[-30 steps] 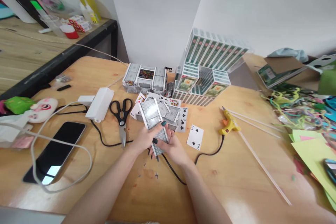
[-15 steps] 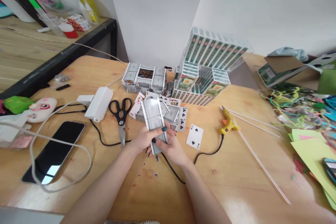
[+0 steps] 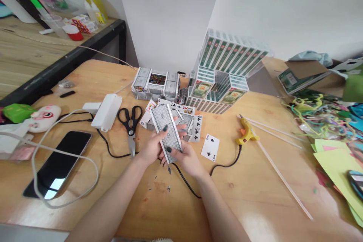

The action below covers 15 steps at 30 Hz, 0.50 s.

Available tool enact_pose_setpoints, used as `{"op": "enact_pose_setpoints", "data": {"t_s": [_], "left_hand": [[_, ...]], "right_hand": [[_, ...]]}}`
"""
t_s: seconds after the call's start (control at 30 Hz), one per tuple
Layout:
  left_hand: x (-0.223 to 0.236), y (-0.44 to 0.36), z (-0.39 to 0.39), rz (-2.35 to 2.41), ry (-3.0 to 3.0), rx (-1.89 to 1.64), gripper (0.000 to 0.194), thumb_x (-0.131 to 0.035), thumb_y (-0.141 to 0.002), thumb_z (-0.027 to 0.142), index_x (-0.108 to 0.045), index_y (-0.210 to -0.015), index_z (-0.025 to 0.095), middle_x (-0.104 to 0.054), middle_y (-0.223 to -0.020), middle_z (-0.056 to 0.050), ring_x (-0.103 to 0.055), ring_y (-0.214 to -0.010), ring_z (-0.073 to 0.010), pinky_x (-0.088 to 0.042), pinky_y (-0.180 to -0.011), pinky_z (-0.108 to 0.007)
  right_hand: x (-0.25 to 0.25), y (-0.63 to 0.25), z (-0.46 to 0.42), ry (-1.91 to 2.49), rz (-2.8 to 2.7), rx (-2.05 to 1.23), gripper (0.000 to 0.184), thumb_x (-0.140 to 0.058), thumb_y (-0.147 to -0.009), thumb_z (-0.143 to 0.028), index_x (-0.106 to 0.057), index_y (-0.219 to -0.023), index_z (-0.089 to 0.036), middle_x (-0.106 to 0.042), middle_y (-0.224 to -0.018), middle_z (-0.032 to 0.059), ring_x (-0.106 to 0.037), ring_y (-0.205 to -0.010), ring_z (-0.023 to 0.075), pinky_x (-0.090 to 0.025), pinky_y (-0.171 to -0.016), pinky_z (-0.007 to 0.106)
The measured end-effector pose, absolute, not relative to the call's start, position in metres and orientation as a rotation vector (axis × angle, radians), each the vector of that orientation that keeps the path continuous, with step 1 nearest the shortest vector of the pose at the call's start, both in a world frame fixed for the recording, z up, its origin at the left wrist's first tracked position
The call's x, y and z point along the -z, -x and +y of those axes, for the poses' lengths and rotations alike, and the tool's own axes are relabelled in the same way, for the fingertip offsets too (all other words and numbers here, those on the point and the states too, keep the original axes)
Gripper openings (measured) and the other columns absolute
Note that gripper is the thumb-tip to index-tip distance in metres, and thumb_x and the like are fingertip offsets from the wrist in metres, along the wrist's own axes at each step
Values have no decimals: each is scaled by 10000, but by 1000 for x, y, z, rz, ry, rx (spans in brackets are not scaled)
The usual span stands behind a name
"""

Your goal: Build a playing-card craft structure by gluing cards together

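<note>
- Grey-backed playing-card strip (image 3: 161,119), one, tilted above the counter (image 3: 136,200), held between both hands.
- Left hand (image 3: 151,147): fingers narrow around the strip, thumb on its face.
- Right hand (image 3: 188,159): fingers closed on the strip's near end, thumb on top.
- One spread pile of playing cards (image 3: 196,128), just beyond the strip.
- One two of spades (image 3: 210,146), face up, right of the hands.
- One pair of black-handled scissors (image 3: 131,130), left.
- One yellow glue gun (image 3: 248,132), right, with three glue sticks (image 3: 283,176) nearby.
- One smartphone (image 3: 61,160), far left.
</note>
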<state>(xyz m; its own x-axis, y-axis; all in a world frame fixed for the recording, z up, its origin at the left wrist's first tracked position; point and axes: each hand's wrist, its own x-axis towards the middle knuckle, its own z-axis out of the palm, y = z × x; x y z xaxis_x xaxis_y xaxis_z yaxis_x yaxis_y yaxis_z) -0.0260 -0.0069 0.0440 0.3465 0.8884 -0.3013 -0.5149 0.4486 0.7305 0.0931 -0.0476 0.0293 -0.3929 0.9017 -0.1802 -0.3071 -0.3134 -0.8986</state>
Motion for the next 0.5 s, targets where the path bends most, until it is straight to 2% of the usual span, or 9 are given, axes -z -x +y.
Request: {"op": "enact_pose_setpoints", "data": {"t_s": [0.07, 0.13, 0.33, 0.5], "left_hand": [[-48, 27, -2, 686, -529, -1055, 567, -580, -759, 458, -479, -1249, 194, -650, -1074, -126, -666, -780, -235, -560, -660, -374], [-51, 29, 1, 681, -513, -1123, 559, -536, -798, 465, -425, -1287, 219, -642, -1090, -112, -665, -814, -228, -546, -749, -416], [-47, 25, 1, 811, -471, -1212, 461, -535, -816, 379, -445, -1244, 233, -663, -770, -12, -674, -704, -198, -553, -742, -428], [-45, 21, -1, 846, -400, -1167, 294, -543, -811, 342, -535, -1052, 175, -668, -730, -26, -682, -748, -228, -550, -754, -447]], "right_hand": [[-28, -93, -48, 920, -1036, -1847, 360, -571, -770, -514, -506, -778, -160, -632, -657, 23, -591, -507, 121, -504, -510, 265], [-27, -92, -49, 929, -1042, -1870, 369, -523, -795, -539, -463, -809, -175, -618, -611, 0, -579, -467, 116, -487, -462, 246], [-25, -91, -52, 967, -1099, -1846, 361, -454, -830, -553, -417, -796, -196, -596, -562, -28, -553, -418, 101, -463, -412, 217], [-28, -94, -51, 977, -1124, -1806, 341, -445, -842, -534, -413, -781, -200, -588, -539, -36, -537, -392, 96, -457, -389, 211]]}}
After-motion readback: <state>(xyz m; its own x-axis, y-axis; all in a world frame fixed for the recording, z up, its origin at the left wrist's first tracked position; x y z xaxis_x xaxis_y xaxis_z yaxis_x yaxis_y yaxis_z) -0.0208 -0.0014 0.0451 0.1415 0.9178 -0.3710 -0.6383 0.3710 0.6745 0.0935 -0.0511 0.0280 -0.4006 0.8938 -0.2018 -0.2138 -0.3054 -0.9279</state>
